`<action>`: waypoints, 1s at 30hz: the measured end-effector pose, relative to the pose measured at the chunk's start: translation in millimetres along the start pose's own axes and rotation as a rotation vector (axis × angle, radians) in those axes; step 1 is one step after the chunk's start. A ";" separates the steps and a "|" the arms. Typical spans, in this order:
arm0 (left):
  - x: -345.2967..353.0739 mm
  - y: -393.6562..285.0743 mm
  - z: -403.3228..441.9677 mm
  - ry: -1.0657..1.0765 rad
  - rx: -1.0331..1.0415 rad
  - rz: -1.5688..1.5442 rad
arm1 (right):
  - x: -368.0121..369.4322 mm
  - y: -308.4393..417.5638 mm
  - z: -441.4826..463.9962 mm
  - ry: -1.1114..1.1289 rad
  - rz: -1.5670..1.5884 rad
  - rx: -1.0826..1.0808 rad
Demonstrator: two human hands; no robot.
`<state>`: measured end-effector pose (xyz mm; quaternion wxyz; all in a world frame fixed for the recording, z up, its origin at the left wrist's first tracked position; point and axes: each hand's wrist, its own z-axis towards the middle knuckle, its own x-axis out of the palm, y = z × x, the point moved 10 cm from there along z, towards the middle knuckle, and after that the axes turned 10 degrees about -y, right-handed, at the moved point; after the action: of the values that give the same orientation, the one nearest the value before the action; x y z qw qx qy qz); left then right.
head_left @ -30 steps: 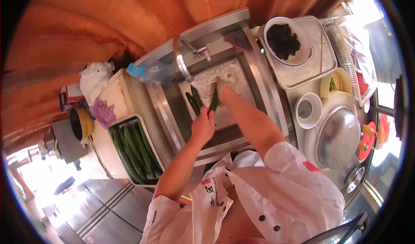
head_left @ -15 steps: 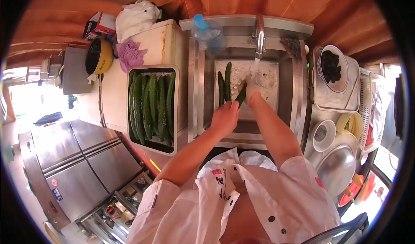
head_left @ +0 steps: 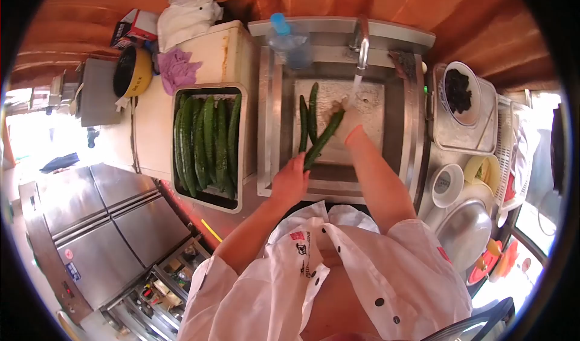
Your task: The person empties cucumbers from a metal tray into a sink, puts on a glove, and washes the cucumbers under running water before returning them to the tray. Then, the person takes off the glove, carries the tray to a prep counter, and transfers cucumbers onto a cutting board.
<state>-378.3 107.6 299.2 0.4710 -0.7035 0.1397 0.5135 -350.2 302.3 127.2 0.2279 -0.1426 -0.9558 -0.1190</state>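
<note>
A long green cucumber slants across the sink, held between my two hands. My left hand is closed round its lower end, near the sink's front edge. Around its upper end, under the tap's running water, is my right hand, closed and rather blurred. A brownish patch shows by the right fingertips; I cannot make out what it is. Two more cucumbers, one of them here, lie at the left inside the metal sink, apart from my hands.
Left of the sink, a tray holds several cucumbers. The tap stands at the back, near a clear plastic bottle with a blue cap. On the right are a bowl of dark food, a white bowl and a metal basin.
My left hand has moved left and toward my body with the cucumber's lower end. More of the cucumber's length now shows between my hands, while my right hand stays by the running water.
</note>
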 end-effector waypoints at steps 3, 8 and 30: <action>6.4 3.3 8.1 0.072 0.025 0.152 | 30.1 -17.5 -55.5 -0.012 0.067 0.026; 17.7 4.2 13.5 0.153 0.087 0.195 | 19.1 -1.0 -50.7 0.029 0.006 -0.041; -170.4 77.9 -39.0 -0.320 -0.324 0.167 | -97.9 10.3 118.6 -0.339 -1.740 -0.206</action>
<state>-482.2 -13.0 405.4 0.3241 -0.6654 0.0367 0.6715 -310.7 325.2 -20.1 -0.1014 0.5981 -0.7310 -0.3126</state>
